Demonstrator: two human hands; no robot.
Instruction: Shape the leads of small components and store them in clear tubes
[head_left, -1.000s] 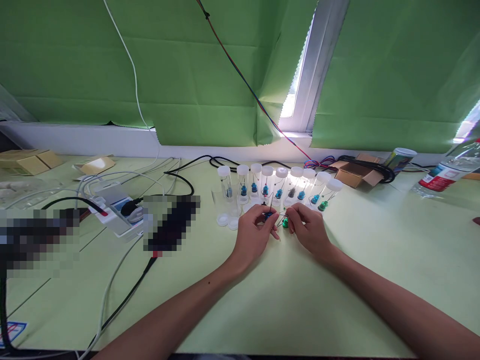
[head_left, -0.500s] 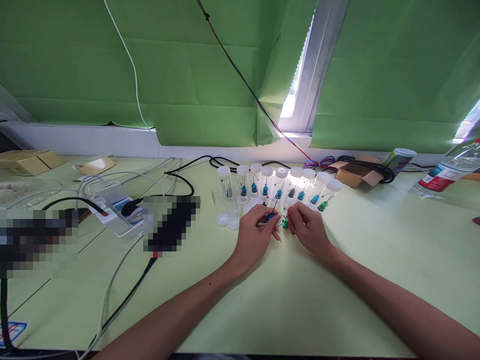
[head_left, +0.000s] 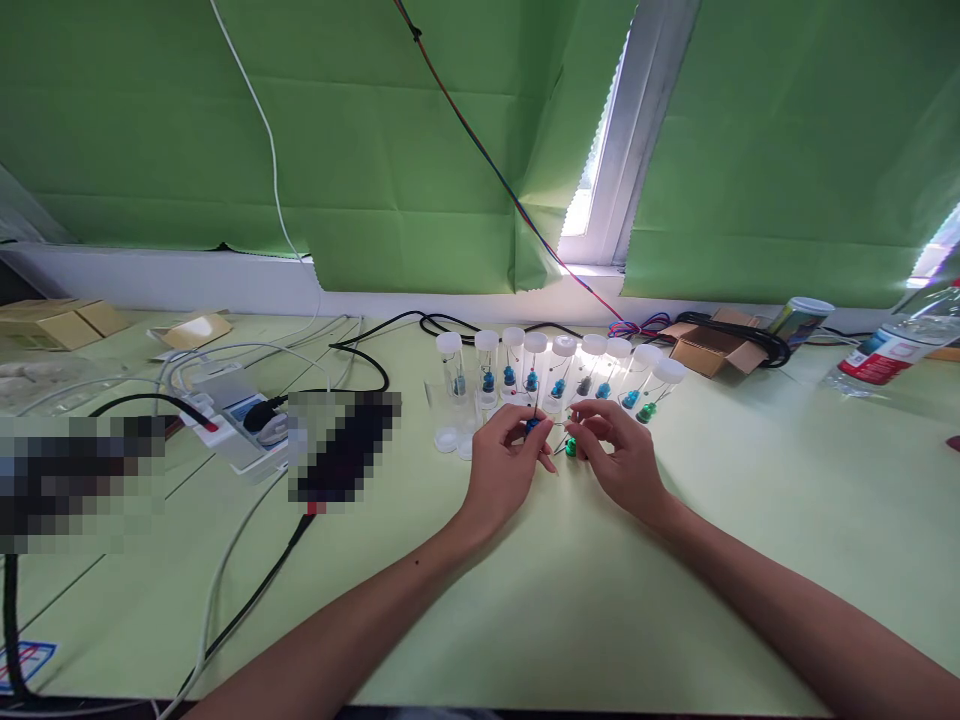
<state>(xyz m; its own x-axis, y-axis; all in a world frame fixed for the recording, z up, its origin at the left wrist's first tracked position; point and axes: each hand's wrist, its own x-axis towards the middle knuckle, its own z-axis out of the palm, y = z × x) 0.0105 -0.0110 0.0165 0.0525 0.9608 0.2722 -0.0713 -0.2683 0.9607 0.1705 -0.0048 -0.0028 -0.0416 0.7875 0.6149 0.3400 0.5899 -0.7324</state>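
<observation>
My left hand (head_left: 504, 468) pinches a small blue component (head_left: 532, 425) with thin wire leads, held just above the pale green table (head_left: 750, 480). My right hand (head_left: 621, 455) is beside it with its fingers curled and pinched near the leads. A small green component (head_left: 571, 446) lies on the table between my two hands. Just behind them stands a row of several clear plastic tubes (head_left: 559, 373) with white caps, each with a blue or green component inside.
Loose white caps (head_left: 447, 439) lie left of my hands. A white power strip (head_left: 225, 420) with black and white cables sits further left. An open cardboard box (head_left: 705, 348), a can (head_left: 799, 318) and a water bottle (head_left: 892, 350) are at the back right.
My left hand has lifted the blue component slightly. My right hand has risen a little and its fingers have loosened near the leads.
</observation>
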